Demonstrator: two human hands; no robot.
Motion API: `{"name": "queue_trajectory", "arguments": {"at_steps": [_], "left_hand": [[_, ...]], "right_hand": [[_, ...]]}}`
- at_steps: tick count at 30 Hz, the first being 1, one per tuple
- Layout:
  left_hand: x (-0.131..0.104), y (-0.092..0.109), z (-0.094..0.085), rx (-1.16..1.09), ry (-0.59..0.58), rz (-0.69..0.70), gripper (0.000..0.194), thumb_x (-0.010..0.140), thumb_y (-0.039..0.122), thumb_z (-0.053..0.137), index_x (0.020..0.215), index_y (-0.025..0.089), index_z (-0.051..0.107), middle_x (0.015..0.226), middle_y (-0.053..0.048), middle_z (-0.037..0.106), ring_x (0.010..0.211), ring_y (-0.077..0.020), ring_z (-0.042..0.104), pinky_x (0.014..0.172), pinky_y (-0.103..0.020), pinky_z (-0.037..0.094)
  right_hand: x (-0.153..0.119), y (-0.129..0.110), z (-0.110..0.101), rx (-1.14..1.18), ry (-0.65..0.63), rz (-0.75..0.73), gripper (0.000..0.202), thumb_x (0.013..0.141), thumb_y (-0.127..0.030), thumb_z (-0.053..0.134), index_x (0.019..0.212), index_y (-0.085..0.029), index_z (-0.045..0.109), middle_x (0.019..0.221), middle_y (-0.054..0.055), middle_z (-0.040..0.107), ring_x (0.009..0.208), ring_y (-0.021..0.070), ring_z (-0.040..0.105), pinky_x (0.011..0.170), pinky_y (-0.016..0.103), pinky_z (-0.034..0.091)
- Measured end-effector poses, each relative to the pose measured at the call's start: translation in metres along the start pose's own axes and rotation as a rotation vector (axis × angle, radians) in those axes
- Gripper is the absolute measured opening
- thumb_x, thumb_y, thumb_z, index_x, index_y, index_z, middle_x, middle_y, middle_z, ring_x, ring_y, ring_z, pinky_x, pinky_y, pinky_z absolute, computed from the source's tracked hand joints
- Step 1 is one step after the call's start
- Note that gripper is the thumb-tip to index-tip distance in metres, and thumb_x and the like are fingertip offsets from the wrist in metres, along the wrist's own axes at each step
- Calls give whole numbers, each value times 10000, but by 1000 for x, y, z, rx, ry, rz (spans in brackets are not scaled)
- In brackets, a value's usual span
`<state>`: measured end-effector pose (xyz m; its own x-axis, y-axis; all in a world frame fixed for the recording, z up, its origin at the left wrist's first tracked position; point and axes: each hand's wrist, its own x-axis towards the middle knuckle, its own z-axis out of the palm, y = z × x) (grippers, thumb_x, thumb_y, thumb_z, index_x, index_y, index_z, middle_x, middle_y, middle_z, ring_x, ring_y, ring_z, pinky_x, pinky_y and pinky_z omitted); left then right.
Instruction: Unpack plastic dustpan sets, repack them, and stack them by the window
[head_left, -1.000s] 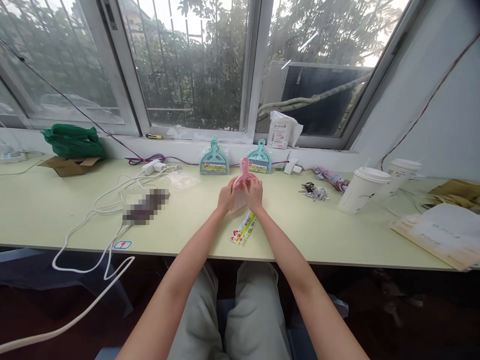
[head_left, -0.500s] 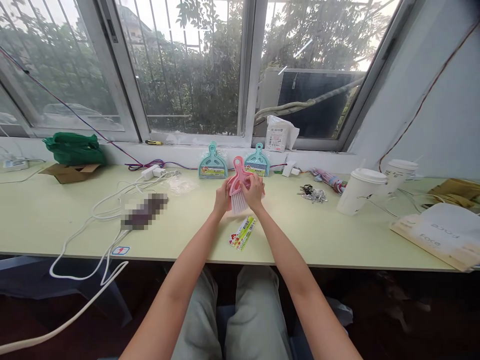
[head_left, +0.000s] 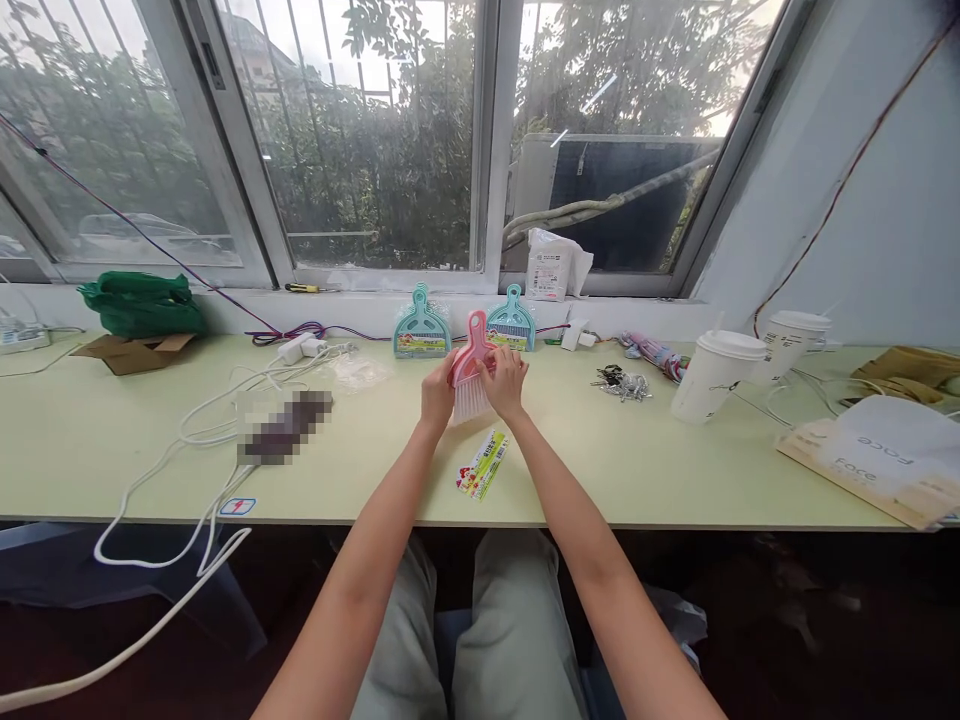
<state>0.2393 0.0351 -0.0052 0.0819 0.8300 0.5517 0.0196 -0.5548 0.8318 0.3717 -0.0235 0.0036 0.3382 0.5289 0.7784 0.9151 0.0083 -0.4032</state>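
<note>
A small pink hand brush [head_left: 474, 345] with pale bristles pointing down is held upright just above the table. My left hand [head_left: 438, 393] is closed on its left side, near the bristles. From the right, my right hand [head_left: 505, 383] grips it, thumb on the front. Pink plastic shows around the brush, seemingly a dustpan behind it, but my fingers hide most of this. Below my hands lies a green-and-white printed label card [head_left: 482, 465]. Two teal dustpan-and-brush sets lean by the wall: the left set [head_left: 421, 325] and the right set [head_left: 513, 318].
White cables [head_left: 195, 435] and a blurred dark object [head_left: 289, 428] lie on the left of the table [head_left: 630, 470]. A crumpled clear wrapper [head_left: 360, 372] is behind them. To the right are keys [head_left: 624, 384], a white cup [head_left: 718, 375] and a paper bag [head_left: 870, 460].
The brush has tilted, its bristles swinging slightly left between my hands. Less pink plastic shows at the sides than before. The camera view has shifted a little.
</note>
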Motion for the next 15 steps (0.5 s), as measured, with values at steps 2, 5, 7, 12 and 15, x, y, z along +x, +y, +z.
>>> {"name": "queue_trajectory", "arguments": {"at_steps": [2,5,7,12,15], "left_hand": [[11,-8,-9,118,93,-30,319,837,157,552,1125,233,667,989,-107,698,1001,-267,616,820,-295,449],[30,-28,-33,331,217,-114,304,867,153,472,1096,208,664,1004,-135,692,1063,-300,591,884,-343,429],[38,-40,-49,429,255,-205,313,864,154,452,1104,187,650,1072,-155,673,1086,-315,574,919,-389,417],[36,-54,-57,726,115,-349,244,856,264,490,949,132,673,1088,-238,613,1082,-387,547,890,-497,424],[30,-54,-51,837,114,-254,264,855,325,505,904,122,666,1195,-270,524,1171,-413,463,886,-506,427]], "right_hand": [[4,10,-9,-44,41,27,284,933,-445,418,930,-199,561,1029,109,595,1005,258,471,878,382,295],[12,35,-20,-118,76,113,262,903,-421,462,953,-195,583,1045,121,589,1037,275,457,924,428,278],[15,56,-22,-153,50,199,234,867,-388,510,916,-181,609,1028,139,598,1051,294,450,948,476,263],[4,105,-9,-74,-57,371,128,767,-304,635,765,-177,649,976,163,633,1134,337,424,1020,590,184],[-6,121,-1,39,-25,460,126,706,-283,711,691,-183,636,962,156,638,1198,342,399,1053,622,124]]}}
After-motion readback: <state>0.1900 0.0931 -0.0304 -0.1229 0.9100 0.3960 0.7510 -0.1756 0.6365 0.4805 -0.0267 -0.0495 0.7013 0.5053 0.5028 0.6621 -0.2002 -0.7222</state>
